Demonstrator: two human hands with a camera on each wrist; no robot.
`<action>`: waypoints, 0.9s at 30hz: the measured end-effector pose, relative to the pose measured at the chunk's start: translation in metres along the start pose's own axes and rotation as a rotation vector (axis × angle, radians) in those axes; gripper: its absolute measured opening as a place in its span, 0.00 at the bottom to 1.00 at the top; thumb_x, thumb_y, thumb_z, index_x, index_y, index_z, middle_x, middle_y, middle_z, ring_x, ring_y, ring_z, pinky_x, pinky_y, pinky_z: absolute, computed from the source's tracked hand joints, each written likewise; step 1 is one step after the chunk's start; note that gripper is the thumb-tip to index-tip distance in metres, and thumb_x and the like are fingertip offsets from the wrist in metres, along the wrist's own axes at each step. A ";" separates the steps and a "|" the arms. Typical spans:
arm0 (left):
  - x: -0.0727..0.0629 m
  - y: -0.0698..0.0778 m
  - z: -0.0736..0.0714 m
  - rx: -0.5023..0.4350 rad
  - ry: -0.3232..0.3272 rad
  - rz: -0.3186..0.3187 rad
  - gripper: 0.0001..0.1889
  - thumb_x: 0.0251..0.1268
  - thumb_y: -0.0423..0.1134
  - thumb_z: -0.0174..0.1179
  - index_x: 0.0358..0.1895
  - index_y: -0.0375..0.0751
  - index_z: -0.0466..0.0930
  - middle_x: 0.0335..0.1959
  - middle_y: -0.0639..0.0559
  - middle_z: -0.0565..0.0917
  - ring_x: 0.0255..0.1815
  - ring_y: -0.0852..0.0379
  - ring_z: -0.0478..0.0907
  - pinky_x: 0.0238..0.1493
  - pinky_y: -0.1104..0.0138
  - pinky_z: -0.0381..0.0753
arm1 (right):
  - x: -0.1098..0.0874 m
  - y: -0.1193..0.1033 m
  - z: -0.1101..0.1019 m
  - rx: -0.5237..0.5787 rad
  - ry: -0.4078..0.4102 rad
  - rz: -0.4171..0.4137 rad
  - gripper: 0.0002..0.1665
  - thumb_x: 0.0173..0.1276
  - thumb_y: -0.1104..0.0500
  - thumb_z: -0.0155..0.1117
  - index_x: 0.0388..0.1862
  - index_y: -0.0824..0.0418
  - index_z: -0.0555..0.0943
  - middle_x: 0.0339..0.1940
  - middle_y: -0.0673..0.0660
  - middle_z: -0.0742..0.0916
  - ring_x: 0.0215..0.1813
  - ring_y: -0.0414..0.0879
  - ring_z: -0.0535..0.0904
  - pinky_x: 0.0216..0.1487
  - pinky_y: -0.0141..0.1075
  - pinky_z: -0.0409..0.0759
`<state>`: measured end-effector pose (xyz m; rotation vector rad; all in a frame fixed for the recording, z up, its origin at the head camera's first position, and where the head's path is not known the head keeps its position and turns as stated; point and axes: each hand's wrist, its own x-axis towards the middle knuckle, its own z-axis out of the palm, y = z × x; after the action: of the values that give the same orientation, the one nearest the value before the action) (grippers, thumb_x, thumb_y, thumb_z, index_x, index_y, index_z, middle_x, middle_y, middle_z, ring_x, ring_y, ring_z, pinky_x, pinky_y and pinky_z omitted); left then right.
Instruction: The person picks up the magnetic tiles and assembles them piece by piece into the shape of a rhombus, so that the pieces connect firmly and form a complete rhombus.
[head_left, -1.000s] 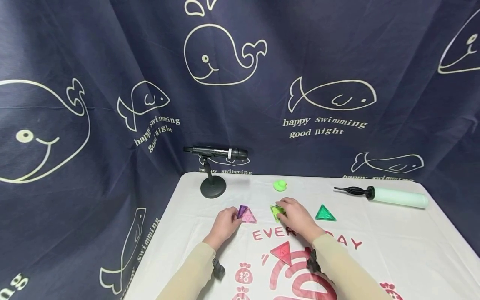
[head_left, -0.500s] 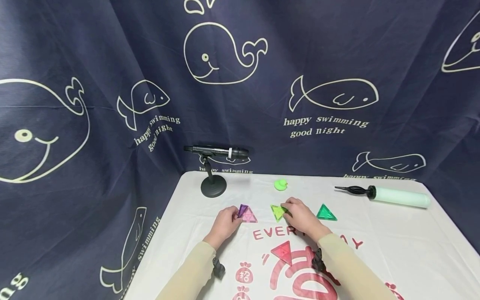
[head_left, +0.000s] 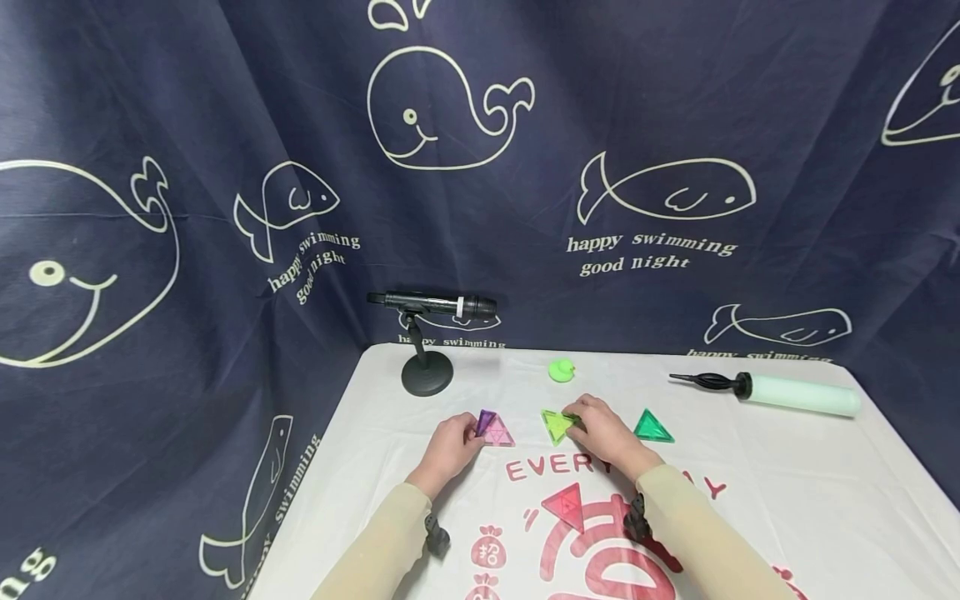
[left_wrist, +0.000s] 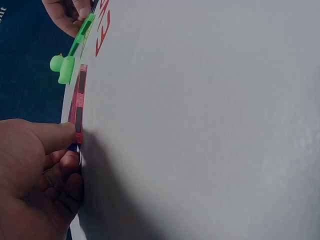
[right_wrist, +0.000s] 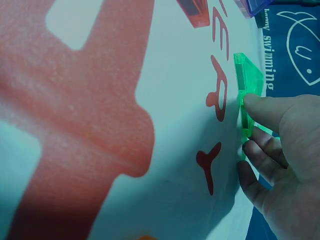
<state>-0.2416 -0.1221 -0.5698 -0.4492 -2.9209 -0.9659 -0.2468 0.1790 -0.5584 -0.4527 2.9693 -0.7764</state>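
My left hand point(head_left: 450, 446) pinches a small purple triangular magnetic tile point(head_left: 486, 420), which tilts up along the left side of a flat pink triangular tile point(head_left: 498, 433). In the left wrist view, the thumb lies at the end of the pink tile's edge, and the purple tile is mostly hidden. On the right, my right hand point(head_left: 603, 433) pinches a yellow-green triangular tile point(head_left: 555, 425) by its right side. Its thumb presses the tile's near edge in the right wrist view, with the fingers curled behind.
A green triangular tile point(head_left: 652, 427) lies right of the right hand, and a red one point(head_left: 566, 505) nearer the front. Toward the back stand a black microphone on a stand point(head_left: 427, 373), a green toy duck point(head_left: 561, 370) and a hand pump point(head_left: 798, 394). A dark curtain point(head_left: 525, 208) hangs behind.
My right hand has shifted slightly right, uncovering more of the yellow-green tile, and its fingers now sit at that tile's right side. The left hand has stayed in place with the purple tile.
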 end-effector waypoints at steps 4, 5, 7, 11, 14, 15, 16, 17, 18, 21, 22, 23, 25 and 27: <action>0.000 -0.001 0.000 0.005 -0.001 -0.006 0.10 0.65 0.33 0.71 0.32 0.43 0.77 0.24 0.57 0.74 0.27 0.60 0.69 0.32 0.65 0.72 | 0.001 0.000 0.000 0.012 0.014 0.008 0.21 0.68 0.62 0.75 0.59 0.65 0.83 0.53 0.58 0.84 0.61 0.58 0.80 0.66 0.54 0.75; 0.000 -0.001 0.000 0.008 -0.004 -0.010 0.10 0.66 0.33 0.71 0.32 0.44 0.77 0.25 0.57 0.74 0.27 0.60 0.69 0.32 0.65 0.72 | 0.001 0.000 0.000 0.014 0.020 0.013 0.21 0.67 0.62 0.76 0.58 0.65 0.83 0.53 0.58 0.85 0.60 0.57 0.80 0.65 0.54 0.75; 0.000 -0.001 -0.001 0.012 -0.008 -0.012 0.10 0.66 0.33 0.71 0.33 0.44 0.77 0.25 0.56 0.74 0.28 0.60 0.69 0.32 0.64 0.72 | 0.001 0.000 0.000 0.024 0.032 0.025 0.22 0.66 0.62 0.77 0.57 0.64 0.83 0.52 0.57 0.85 0.58 0.56 0.81 0.64 0.53 0.77; 0.001 -0.001 -0.003 0.008 -0.018 -0.014 0.09 0.66 0.33 0.70 0.34 0.44 0.77 0.26 0.56 0.74 0.28 0.60 0.69 0.32 0.64 0.72 | 0.001 0.001 0.001 0.039 0.047 0.055 0.21 0.65 0.61 0.78 0.55 0.63 0.83 0.48 0.55 0.84 0.52 0.52 0.82 0.59 0.51 0.79; 0.001 -0.001 -0.004 0.001 -0.021 -0.011 0.09 0.66 0.33 0.71 0.34 0.43 0.77 0.25 0.56 0.74 0.27 0.59 0.69 0.32 0.64 0.71 | 0.000 0.000 0.003 0.053 0.062 0.057 0.20 0.64 0.61 0.79 0.52 0.61 0.82 0.45 0.53 0.84 0.47 0.48 0.81 0.56 0.50 0.81; 0.001 -0.001 -0.004 0.001 -0.024 -0.012 0.09 0.66 0.33 0.71 0.34 0.43 0.77 0.25 0.57 0.73 0.28 0.60 0.69 0.32 0.64 0.71 | -0.001 0.000 0.004 0.054 0.066 0.053 0.20 0.63 0.61 0.79 0.51 0.60 0.81 0.43 0.52 0.83 0.46 0.48 0.80 0.54 0.49 0.81; 0.001 -0.001 -0.004 0.002 -0.026 -0.013 0.09 0.66 0.33 0.71 0.34 0.43 0.77 0.25 0.57 0.73 0.27 0.60 0.69 0.32 0.64 0.71 | -0.001 -0.001 0.004 0.056 0.070 0.049 0.20 0.63 0.62 0.79 0.51 0.59 0.81 0.43 0.52 0.84 0.45 0.47 0.80 0.53 0.49 0.81; 0.001 -0.001 -0.004 0.002 -0.028 -0.014 0.09 0.66 0.33 0.71 0.34 0.43 0.77 0.25 0.57 0.73 0.28 0.59 0.69 0.32 0.64 0.71 | -0.001 -0.002 0.005 0.057 0.069 0.049 0.21 0.63 0.61 0.80 0.51 0.59 0.80 0.42 0.52 0.84 0.45 0.47 0.80 0.53 0.49 0.81; 0.001 -0.001 -0.004 0.003 -0.030 -0.015 0.09 0.66 0.33 0.71 0.35 0.43 0.77 0.25 0.57 0.73 0.28 0.59 0.69 0.33 0.64 0.71 | -0.001 -0.002 0.005 0.058 0.070 0.045 0.22 0.63 0.62 0.80 0.52 0.58 0.80 0.42 0.52 0.84 0.44 0.47 0.80 0.53 0.50 0.81; 0.001 0.000 -0.003 0.008 -0.036 -0.022 0.08 0.67 0.34 0.71 0.36 0.43 0.78 0.26 0.56 0.74 0.28 0.59 0.69 0.33 0.64 0.72 | -0.001 -0.003 0.006 0.043 0.060 0.028 0.25 0.62 0.61 0.80 0.57 0.59 0.81 0.40 0.51 0.83 0.42 0.46 0.80 0.51 0.50 0.81; 0.001 0.000 -0.003 0.008 -0.037 -0.022 0.08 0.67 0.34 0.71 0.36 0.43 0.78 0.26 0.56 0.74 0.28 0.59 0.69 0.33 0.64 0.72 | -0.002 -0.004 0.007 0.036 0.061 0.022 0.26 0.62 0.61 0.80 0.58 0.60 0.82 0.40 0.51 0.83 0.42 0.46 0.80 0.50 0.49 0.81; 0.001 0.000 -0.002 0.009 -0.037 -0.022 0.08 0.67 0.34 0.71 0.36 0.43 0.79 0.26 0.57 0.74 0.28 0.59 0.70 0.33 0.64 0.72 | -0.002 -0.004 0.007 0.028 0.065 0.013 0.25 0.62 0.61 0.80 0.58 0.60 0.83 0.39 0.51 0.83 0.40 0.45 0.79 0.49 0.49 0.81; 0.002 0.001 -0.002 0.007 -0.036 -0.019 0.08 0.67 0.34 0.71 0.36 0.42 0.79 0.26 0.57 0.74 0.28 0.60 0.70 0.33 0.65 0.72 | -0.004 -0.005 0.008 0.006 0.080 -0.012 0.23 0.63 0.61 0.80 0.55 0.61 0.85 0.37 0.50 0.82 0.38 0.44 0.77 0.47 0.48 0.81; 0.002 0.001 -0.002 0.006 -0.035 -0.016 0.08 0.66 0.34 0.71 0.36 0.43 0.79 0.26 0.57 0.74 0.28 0.60 0.69 0.33 0.65 0.72 | -0.005 -0.007 0.008 -0.005 0.101 -0.023 0.19 0.64 0.61 0.78 0.52 0.62 0.86 0.36 0.50 0.82 0.37 0.43 0.76 0.46 0.47 0.81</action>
<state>-0.2432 -0.1218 -0.5675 -0.4474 -2.9620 -0.9613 -0.2389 0.1706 -0.5621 -0.4623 3.0651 -0.8180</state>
